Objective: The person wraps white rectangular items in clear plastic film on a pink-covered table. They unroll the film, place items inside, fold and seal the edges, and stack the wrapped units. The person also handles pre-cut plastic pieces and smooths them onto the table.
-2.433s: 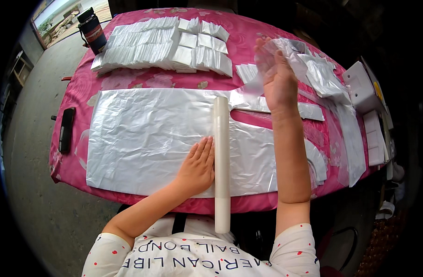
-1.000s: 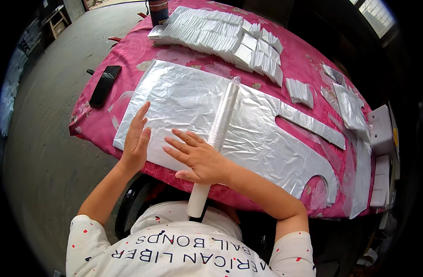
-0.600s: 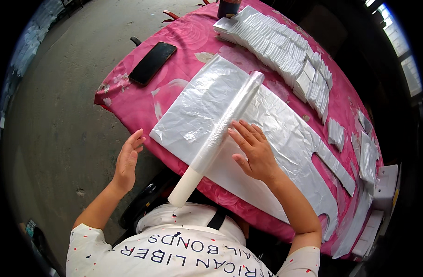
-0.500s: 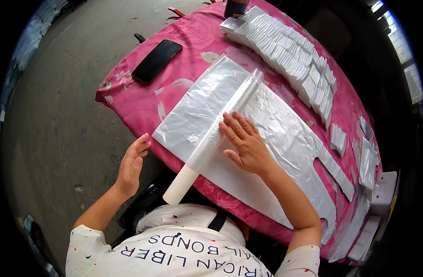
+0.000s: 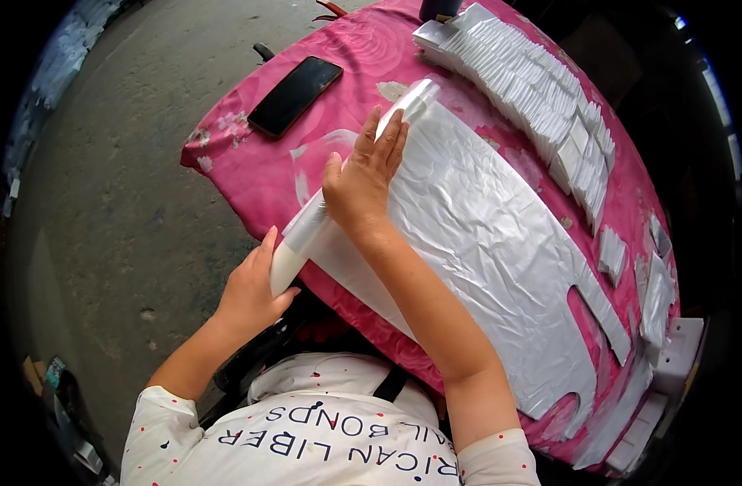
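A pale tube (image 5: 287, 267) lies slantwise across the left end of a flattened white plastic carrier bag (image 5: 476, 243) with cut-out handles at its right end. Thin plastic is wrapped round the tube, and its far end (image 5: 419, 95) pokes out beyond my fingers. At the near bare end, my left hand (image 5: 249, 292) is closed round the tube, thumb below it. My right hand (image 5: 361, 182) presses on the wrapped part from above, fingers stretched out along it and the palm hiding its middle.
Pink floral cloth (image 5: 225, 154) covers the table. A black phone (image 5: 295, 95) lies at the far left. Stacked folded white packets (image 5: 517, 89) line the far side, with a smaller packet pile (image 5: 611, 255) and loose plastic (image 5: 656, 300) at right. White boxes (image 5: 677, 348) stand by the right edge.
The tube has rolled toward the far left, taking up the bag's left end. My left hand has closed on the tube's near end; my right hand has moved left and away along with the roll.
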`<state>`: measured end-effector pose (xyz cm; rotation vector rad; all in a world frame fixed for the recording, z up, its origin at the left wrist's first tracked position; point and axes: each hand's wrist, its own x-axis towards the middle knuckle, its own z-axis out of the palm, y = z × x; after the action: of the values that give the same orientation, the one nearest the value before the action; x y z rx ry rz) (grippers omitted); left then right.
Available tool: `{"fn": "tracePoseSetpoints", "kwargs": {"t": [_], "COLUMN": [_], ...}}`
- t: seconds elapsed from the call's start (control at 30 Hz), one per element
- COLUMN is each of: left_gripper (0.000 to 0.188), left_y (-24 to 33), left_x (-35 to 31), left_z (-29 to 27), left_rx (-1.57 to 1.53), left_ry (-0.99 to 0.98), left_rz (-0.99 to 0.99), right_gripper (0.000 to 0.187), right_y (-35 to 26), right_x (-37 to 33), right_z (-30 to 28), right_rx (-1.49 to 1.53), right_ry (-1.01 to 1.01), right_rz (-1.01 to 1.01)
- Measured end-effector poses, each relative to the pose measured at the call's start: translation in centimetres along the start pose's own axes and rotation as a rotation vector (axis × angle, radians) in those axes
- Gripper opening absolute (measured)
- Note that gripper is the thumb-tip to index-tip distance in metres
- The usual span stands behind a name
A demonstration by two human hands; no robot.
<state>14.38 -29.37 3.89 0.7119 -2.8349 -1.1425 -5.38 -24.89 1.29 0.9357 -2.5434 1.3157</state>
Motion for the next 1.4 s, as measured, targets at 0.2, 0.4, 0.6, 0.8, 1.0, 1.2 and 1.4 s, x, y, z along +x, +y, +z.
{"fn": "tracePoseSetpoints", "kwargs": {"t": [0.2,0.4,0.6,0.8,1.0,1.2,1.4], "left_gripper": [0.079,0.086,0.046,0.055,0.058,0.055,0.053], "left_y": [0.9,4.8,6.6,5.6,4.1,3.4,3.7], "left_x": [-1.0,-0.1,0.2,-0.5,-1.6,-2.4,-2.8], "left_z": [0.4,2.4,6.2,6.7,6.1,6.0,5.7], "left_rx": [-1.314,-1.388,-0.863,-0.888,-0.789,-0.807,-0.793], "left_ry": [-0.628,-0.96,-0.585,-0.991,-1.16,-1.127,-1.114], "left_rz": [-0.15,-0.186,-0.086,-0.384,-0.439,-0.502,-0.466], "right_gripper": [0.07,0.061,0.06,0.058,0.042,0.021,0.026], "right_y": [0.2,-0.1,1.2,8.7,16.3,16.3,15.5], "right_x": [-0.3,-2.8,-7.9,-9.5,-9.9,-10.6,-10.2], "right_z": [-4.9,-11.7,-14.1,-18.9,-27.4,-28.8,-28.5], "right_rx": [1.573,1.471,1.244,1.157,0.759,0.693,0.656], "right_ry": [-0.188,-0.038,0.174,0.194,0.296,0.088,-0.137], "right_rz": [0.657,0.604,0.623,0.694,0.716,0.715,0.677]}}
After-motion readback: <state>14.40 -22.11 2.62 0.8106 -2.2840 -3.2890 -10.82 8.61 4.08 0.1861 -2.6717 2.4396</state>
